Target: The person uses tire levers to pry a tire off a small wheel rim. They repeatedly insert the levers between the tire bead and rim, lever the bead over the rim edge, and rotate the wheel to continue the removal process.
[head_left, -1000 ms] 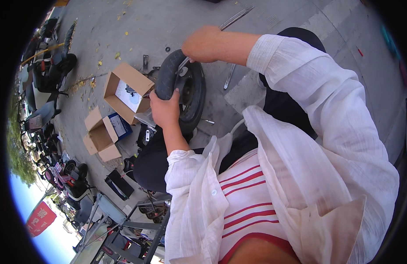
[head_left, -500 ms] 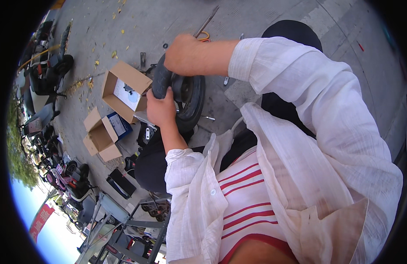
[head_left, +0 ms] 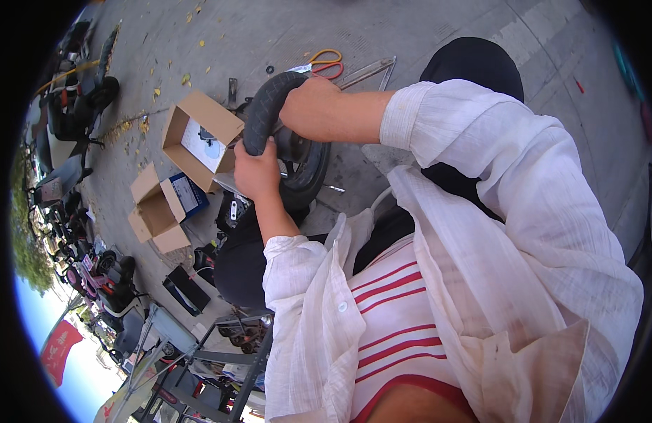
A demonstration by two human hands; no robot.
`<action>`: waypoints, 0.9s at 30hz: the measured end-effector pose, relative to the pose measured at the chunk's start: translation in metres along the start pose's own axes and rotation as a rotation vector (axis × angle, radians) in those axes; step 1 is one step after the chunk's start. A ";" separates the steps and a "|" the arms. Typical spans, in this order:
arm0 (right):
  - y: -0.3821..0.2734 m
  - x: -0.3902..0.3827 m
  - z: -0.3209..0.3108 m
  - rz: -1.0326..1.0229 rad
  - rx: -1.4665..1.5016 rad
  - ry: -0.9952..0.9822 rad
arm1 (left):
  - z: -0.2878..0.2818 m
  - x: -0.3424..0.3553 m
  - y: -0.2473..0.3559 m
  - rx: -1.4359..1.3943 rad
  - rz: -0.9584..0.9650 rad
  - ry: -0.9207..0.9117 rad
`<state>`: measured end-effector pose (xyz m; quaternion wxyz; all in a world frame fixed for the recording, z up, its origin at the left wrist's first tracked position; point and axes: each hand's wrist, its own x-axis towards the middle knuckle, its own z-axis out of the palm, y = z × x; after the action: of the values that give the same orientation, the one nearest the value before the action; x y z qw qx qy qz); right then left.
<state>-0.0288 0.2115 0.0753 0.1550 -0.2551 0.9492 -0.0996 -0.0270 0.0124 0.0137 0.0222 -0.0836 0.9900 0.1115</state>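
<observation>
A left hand (head_left: 255, 171) clasps a black tyre (head_left: 262, 116), thumb pressed on its sidewall and fingers curled toward the tread, while a right hand (head_left: 310, 109) bears on the far part of the same tyre in the head view, the only one here. The right hand's fingers are hidden behind its back and wrist, so whether they close on the rubber or on the metal bar (head_left: 368, 72) jutting out beyond cannot be told. The tyre stands on its tread on grey paving (head_left: 438, 25), ahead of the person's bent knees, its hub (head_left: 292, 146) facing right. The step in hand appears to be working the tyre by its edge against the wheel; the next move seems to call for a firm left hold and a steady push or pry from the right. Room for that is tight on the left, where the flap of a large carton (head_left: 212, 118) sits just beside the left hand, with a small carton (head_left: 157, 215) and a blue box (head_left: 188, 195) farther back. Beyond the right hand lie scissors (head_left: 312, 67) with orange and red handles and a thin tool (head_left: 388, 75), both near the bar and likely to be knocked by a wide swing. The right knee (head_left: 474, 67) bounds the right side; the widest room is straight ahead, over the paving.
</observation>
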 end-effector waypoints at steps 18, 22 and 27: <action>-0.007 -0.012 0.115 0.204 0.387 0.426 | -0.009 0.000 -0.002 -0.050 -0.042 -0.036; -0.010 -0.010 0.130 0.224 0.468 0.428 | -0.011 0.000 -0.003 -0.059 -0.046 -0.046; -0.011 -0.006 0.147 0.249 0.646 0.411 | -0.011 -0.002 0.000 -0.045 -0.058 -0.040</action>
<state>0.0320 0.1888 -0.0573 0.0448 -0.0512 0.9040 -0.4221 -0.0255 0.0101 0.0247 0.0431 -0.1105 0.9837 0.1348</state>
